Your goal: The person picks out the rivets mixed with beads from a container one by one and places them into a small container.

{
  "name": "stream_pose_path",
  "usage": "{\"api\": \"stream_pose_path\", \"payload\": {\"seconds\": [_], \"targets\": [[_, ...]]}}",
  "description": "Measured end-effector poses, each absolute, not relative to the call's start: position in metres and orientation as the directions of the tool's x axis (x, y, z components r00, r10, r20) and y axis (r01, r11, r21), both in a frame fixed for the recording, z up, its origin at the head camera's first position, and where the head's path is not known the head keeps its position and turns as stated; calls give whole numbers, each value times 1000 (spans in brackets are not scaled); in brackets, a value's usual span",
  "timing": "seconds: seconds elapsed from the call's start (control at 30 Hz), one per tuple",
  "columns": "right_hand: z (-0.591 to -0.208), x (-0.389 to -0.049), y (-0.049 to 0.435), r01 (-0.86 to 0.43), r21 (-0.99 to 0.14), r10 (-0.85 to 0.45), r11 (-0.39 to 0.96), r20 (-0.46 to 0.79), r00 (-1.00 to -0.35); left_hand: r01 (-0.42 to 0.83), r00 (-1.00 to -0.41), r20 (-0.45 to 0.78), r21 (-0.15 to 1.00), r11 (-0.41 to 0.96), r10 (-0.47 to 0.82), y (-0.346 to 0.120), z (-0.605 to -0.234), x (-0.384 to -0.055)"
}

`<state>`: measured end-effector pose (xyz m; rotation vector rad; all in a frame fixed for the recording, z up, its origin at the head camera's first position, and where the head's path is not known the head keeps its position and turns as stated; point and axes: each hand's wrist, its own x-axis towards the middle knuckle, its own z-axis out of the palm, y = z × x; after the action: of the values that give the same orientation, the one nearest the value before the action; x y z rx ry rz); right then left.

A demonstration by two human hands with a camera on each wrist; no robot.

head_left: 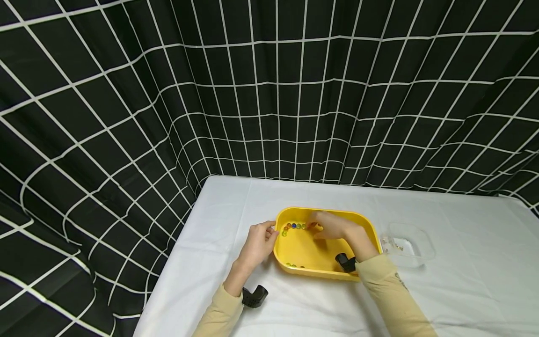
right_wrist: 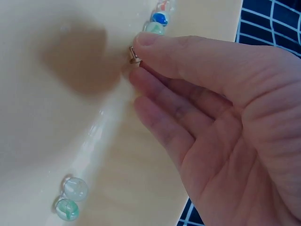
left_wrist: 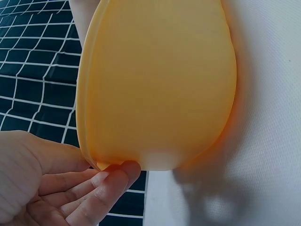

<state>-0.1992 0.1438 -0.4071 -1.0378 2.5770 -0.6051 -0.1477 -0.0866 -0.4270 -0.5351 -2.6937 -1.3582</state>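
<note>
A yellow plastic tub (head_left: 303,250) stands on the table with several glass marbles (head_left: 294,225) lined up along its far wall and curving down its left side. My left hand (head_left: 258,242) holds the tub's left end, thumb at the rim and fingers against the outer wall in the left wrist view. Inside the tub, my right hand (head_left: 332,225) is at the right end of that row. Between its thumb and fingertips it pinches a small shiny thing (right_wrist: 135,55), mostly covered by the fingers. A green marble (right_wrist: 154,28) and a blue marble (right_wrist: 160,19) lie just past the thumb.
More marbles (head_left: 288,265) show at the tub's front wall, partly hidden by its rim. Two marbles (right_wrist: 75,188) lie together in the right wrist view. Right of the tub stands a clear plastic container (head_left: 414,243) with small shiny bits. A white cloth covers the table (head_left: 471,262); a gridded black curtain hangs behind.
</note>
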Motion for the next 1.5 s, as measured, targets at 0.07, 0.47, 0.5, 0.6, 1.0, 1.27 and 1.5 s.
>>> {"api": "stream_pose_path", "payload": {"seconds": [0.07,0.47,0.5,0.6,1.0,1.27,1.5], "targets": [[-408,-199,143,-579,-481,-704,658,-122,-699,339,-936,219,768,543,274,-87,-427,-148],[-411,-201,141,-584,-461,-703,667,-130,-700,329,-939,213,782,530,270,-87,-427,-148],[-411,-201,141,-586,-463,-705,665,-130,-697,330,-939,214,782,529,271,-87,-427,-148],[-412,-202,140,-598,-468,-718,651,-124,-685,331,-938,214,782,528,271,-87,-427,-148],[-414,-203,138,-585,-479,-714,655,-138,-687,328,-939,211,788,521,271,-87,-427,-147],[-416,-203,136,-570,-531,-727,627,-136,-673,318,-942,199,788,527,271,-87,-427,-147],[-419,-203,136,-544,-554,-724,631,-166,-670,324,-940,204,786,526,274,-87,-427,-147]]}}
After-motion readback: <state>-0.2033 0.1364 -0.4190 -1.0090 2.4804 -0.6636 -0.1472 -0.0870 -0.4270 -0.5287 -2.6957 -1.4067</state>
